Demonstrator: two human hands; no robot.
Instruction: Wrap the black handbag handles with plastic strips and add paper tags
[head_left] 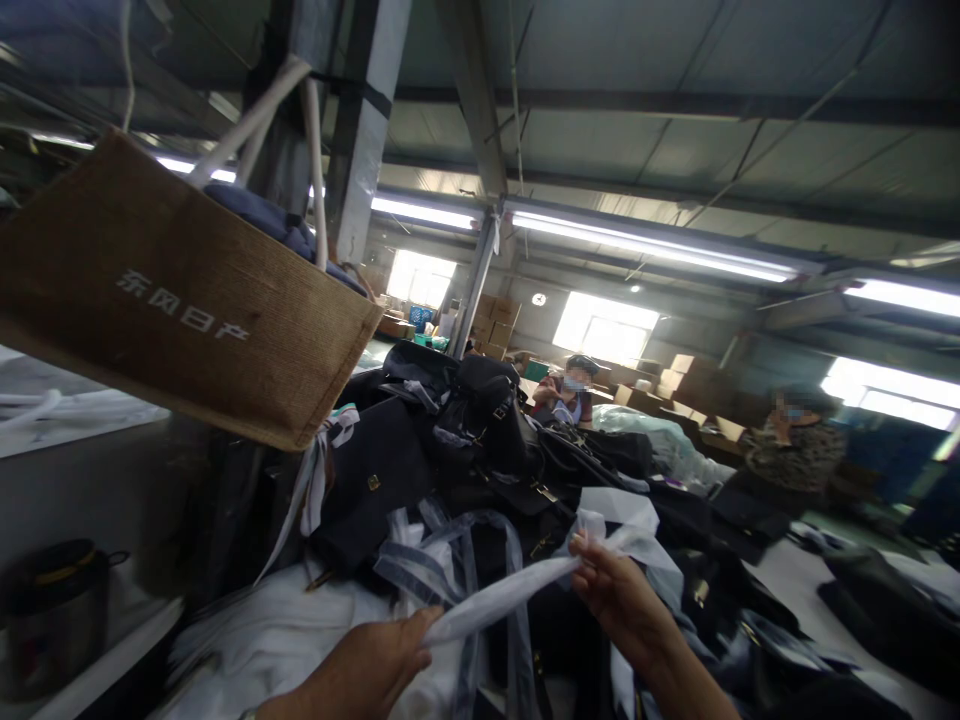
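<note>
A thin white sheet of wrapping material (506, 598), gathered into a long loose roll, stretches between my two hands. My left hand (375, 658) is closed on its lower left end, thumb on top. Higher up at the other end, my right hand (619, 592) pinches it between thumb and fingers, and a loose white flap spreads out behind. Clear plastic strips (469, 545) lie in loops just beyond the roll. Black bags (480, 425) with gold-coloured fittings are heaped behind my hands. Beside my left wrist lies a pile of white sheets (255, 640).
A brown fabric bag (187, 300) with white handles hangs from a metal post (367, 130) on the left. A dark lidded jar (60, 610) stands below it. Two people (566, 392) are beyond the heap, near cardboard boxes (495, 325). More black bags (892, 610) lie at right.
</note>
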